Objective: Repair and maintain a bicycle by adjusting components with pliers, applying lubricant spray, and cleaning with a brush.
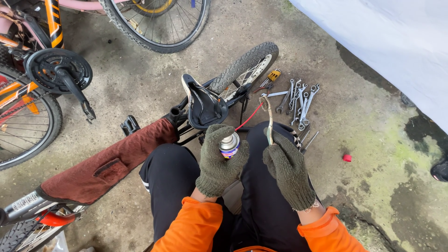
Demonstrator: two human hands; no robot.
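Note:
My left hand (219, 161), in a dark green knit glove, grips a spray can (229, 144) with a thin red straw (249, 116) pointing up and right. My right hand (287, 168), gloved the same way, holds a small worn brush (269, 116) upright by its handle. The straw's tip meets the brush head. Both hands hover over my lap, just in front of a small black bicycle (219, 98) lying on the concrete, its black saddle (203, 105) close to my knees.
Several wrenches (298, 100) and a yellow-handled tool (270, 77) lie on the floor to the right. A red cap (347, 157) sits further right. An orange bicycle (32, 79) stands at left, another wheel (158, 23) behind. A white sheet (396, 42) covers the upper right.

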